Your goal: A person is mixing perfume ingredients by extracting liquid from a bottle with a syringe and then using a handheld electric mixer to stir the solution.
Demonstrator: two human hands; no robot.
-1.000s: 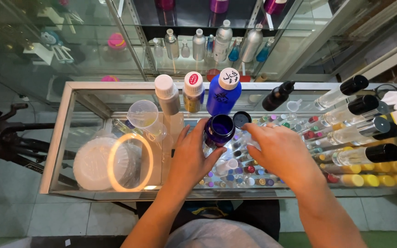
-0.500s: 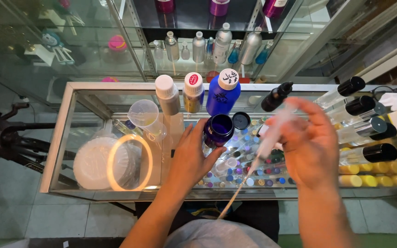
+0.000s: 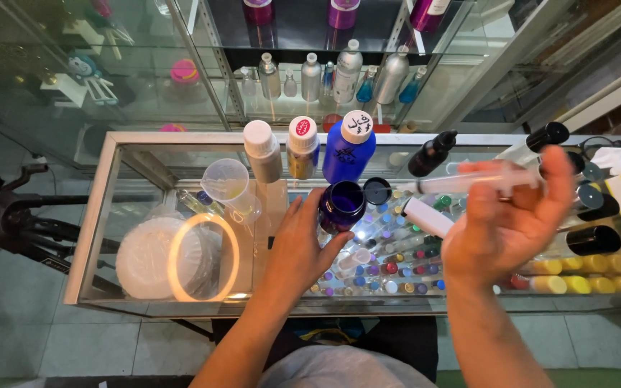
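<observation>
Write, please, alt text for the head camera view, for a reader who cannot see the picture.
Over a glass display counter, the person's right hand holds up a clear plastic syringe, while the left hand grips an open dark blue glass bottle. Behind it stand a capped blue plastic bottle and a clear measuring cup; small coloured vials lie under the glass.

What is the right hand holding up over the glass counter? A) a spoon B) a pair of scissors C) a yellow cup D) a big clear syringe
D: the right hand grips a clear plastic syringe, held sideways with its tip toward the open dark blue bottle that the left hand steadies on the glass counter.
</observation>
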